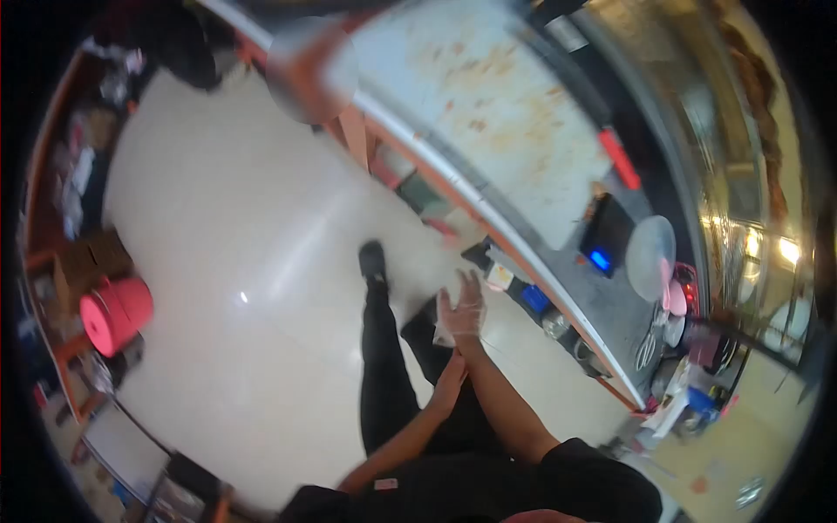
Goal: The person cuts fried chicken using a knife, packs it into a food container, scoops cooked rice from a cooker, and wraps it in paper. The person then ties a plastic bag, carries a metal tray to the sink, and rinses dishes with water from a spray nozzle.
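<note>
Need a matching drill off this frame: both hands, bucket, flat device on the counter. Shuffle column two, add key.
1. Right hand
2. Left hand
3. Pink round plastic bucket
4. Black flat device

A. Touching the other hand's wrist
B. Showing a blue-lit display
C. In a thin see-through glove
D. Beside a brown cardboard box

Pairs: 1-C, 2-A, 3-D, 4-B

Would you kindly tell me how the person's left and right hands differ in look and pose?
The right hand wears a thin, see-through glove, while the left hand looks bare. The right hand's fingers are spread, whereas the left hand reaches to the right wrist. Both sit near the middle of the view.
</note>
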{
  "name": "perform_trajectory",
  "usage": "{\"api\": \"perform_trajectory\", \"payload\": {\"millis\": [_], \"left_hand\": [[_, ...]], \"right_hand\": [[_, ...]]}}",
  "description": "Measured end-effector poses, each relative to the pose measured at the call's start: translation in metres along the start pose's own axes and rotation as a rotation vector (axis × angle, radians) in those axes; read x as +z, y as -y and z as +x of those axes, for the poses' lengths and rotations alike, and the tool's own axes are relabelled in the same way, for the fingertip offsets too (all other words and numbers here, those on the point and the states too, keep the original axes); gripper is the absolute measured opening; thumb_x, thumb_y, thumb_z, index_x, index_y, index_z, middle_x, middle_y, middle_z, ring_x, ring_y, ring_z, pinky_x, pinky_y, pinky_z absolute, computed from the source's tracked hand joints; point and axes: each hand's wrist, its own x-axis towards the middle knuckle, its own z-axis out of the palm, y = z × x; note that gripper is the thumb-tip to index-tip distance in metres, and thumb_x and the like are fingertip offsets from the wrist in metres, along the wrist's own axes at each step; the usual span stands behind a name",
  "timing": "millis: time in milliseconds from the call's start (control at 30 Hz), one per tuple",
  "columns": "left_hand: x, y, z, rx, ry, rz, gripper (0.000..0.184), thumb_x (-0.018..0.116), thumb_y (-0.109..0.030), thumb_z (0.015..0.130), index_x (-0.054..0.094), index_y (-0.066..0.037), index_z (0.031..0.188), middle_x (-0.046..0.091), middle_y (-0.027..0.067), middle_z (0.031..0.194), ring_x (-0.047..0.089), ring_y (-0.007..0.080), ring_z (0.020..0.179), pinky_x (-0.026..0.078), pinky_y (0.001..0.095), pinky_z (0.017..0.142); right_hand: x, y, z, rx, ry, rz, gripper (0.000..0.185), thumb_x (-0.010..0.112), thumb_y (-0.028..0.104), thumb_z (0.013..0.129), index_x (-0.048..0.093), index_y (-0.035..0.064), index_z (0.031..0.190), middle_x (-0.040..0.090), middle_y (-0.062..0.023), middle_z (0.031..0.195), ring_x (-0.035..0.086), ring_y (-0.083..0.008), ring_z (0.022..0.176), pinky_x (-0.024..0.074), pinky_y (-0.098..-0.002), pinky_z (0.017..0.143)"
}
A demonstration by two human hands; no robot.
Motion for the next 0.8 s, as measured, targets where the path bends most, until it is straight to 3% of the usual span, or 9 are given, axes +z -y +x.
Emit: {"api": "perform_trajectory", "payload": {"millis": [33, 100, 133, 267, 367, 467, 667, 733, 800], "left_hand": [[0.005, -0.011, -0.004, 0.030, -0.130, -0.190, 0.059, 0.040, -0.037, 0.106, 0.027, -0.003, 0.153, 0.037, 0.0084, 0.153, 0.038, 0.0220, 0.139, 0.030, 0.0358, 0.115], [0.035, -0.057, -0.016, 0.340, -0.228, -0.105, 0.054, 0.037, -0.034, 0.106, 0.033, -0.003, 0.151, 0.043, 0.0106, 0.148, 0.042, 0.0234, 0.136, 0.031, 0.0370, 0.115], [0.040, -0.077, -0.017, 0.541, -0.049, -0.077, 0.055, 0.034, -0.036, 0.106, 0.032, -0.005, 0.151, 0.042, 0.0107, 0.149, 0.041, 0.0239, 0.137, 0.033, 0.0386, 0.114], [0.103, -0.151, -0.055, 0.440, 0.225, 0.082, 0.064, 0.030, -0.047, 0.105, 0.021, -0.007, 0.155, 0.032, 0.0105, 0.156, 0.036, 0.0260, 0.142, 0.027, 0.0418, 0.117], [0.162, -0.196, -0.051, 0.466, 0.344, 0.231, 0.071, 0.027, -0.055, 0.104, 0.018, -0.008, 0.156, 0.031, 0.0082, 0.158, 0.033, 0.0251, 0.144, 0.024, 0.0417, 0.118], [0.229, -0.272, -0.042, 0.311, 0.440, 0.149, 0.082, 0.025, -0.066, 0.100, 0.018, -0.007, 0.157, 0.034, 0.0072, 0.157, 0.034, 0.0232, 0.143, 0.025, 0.0418, 0.118], [0.292, -0.364, 0.038, 0.044, 0.711, 0.185, 0.092, 0.026, -0.075, 0.094, 0.035, -0.002, 0.150, 0.044, 0.0107, 0.150, 0.041, 0.0241, 0.138, 0.031, 0.0420, 0.114], [0.304, -0.379, 0.060, 0.017, 0.671, 0.108, 0.091, 0.025, -0.074, 0.095, 0.040, -0.001, 0.147, 0.048, 0.0111, 0.147, 0.042, 0.0245, 0.137, 0.032, 0.0423, 0.114], [0.298, -0.396, 0.110, 0.011, 0.843, 0.100, 0.090, 0.028, -0.074, 0.095, 0.044, -0.001, 0.145, 0.052, 0.0124, 0.144, 0.044, 0.0264, 0.135, 0.032, 0.0429, 0.114]], "right_hand": [[-0.006, 0.030, -0.003, -0.042, -0.043, 0.049, 0.055, 0.066, 0.028, 0.087, 0.050, 0.0104, 0.136, 0.044, -0.0268, 0.142, 0.044, -0.0465, 0.130, 0.0396, -0.0523, 0.106], [-0.042, 0.085, -0.004, -0.162, -0.067, 0.270, 0.053, 0.067, 0.026, 0.086, 0.052, 0.0126, 0.135, 0.048, -0.0258, 0.139, 0.046, -0.0449, 0.129, 0.0409, -0.0514, 0.104], [-0.069, 0.116, -0.010, -0.171, -0.081, 0.311, 0.051, 0.067, 0.025, 0.087, 0.052, 0.0115, 0.134, 0.051, -0.0243, 0.136, 0.047, -0.0442, 0.129, 0.0416, -0.0506, 0.104], [-0.155, 0.165, 0.029, -0.249, -0.329, 0.255, 0.049, 0.065, 0.027, 0.089, 0.053, 0.0106, 0.134, 0.051, -0.0254, 0.135, 0.048, -0.0441, 0.128, 0.0417, -0.0489, 0.105], [-0.223, 0.204, 0.067, -0.123, -0.345, 0.160, 0.053, 0.063, 0.030, 0.091, 0.050, 0.0112, 0.139, 0.043, -0.0284, 0.144, 0.046, -0.0441, 0.131, 0.0406, -0.0488, 0.106], [-0.259, 0.216, 0.105, -0.279, -0.433, 0.177, 0.066, 0.062, 0.032, 0.091, 0.041, 0.0085, 0.148, 0.033, -0.0329, 0.150, 0.037, -0.0505, 0.135, 0.0321, -0.0514, 0.112], [-0.275, 0.230, 0.208, -0.021, -0.416, -0.137, 0.068, 0.051, 0.032, 0.096, 0.030, -0.0002, 0.152, 0.025, -0.0389, 0.151, 0.024, -0.0515, 0.142, 0.0188, -0.0570, 0.116], [-0.263, 0.239, 0.229, -0.015, -0.510, -0.146, 0.068, 0.049, 0.032, 0.096, 0.030, -0.0031, 0.151, 0.024, -0.0374, 0.152, 0.021, -0.0516, 0.143, 0.0156, -0.0579, 0.117], [-0.250, 0.238, 0.237, -0.109, -0.495, -0.107, 0.068, 0.050, 0.030, 0.094, 0.031, -0.0050, 0.149, 0.023, -0.0357, 0.153, 0.020, -0.0514, 0.144, 0.0142, -0.0572, 0.118]]}}
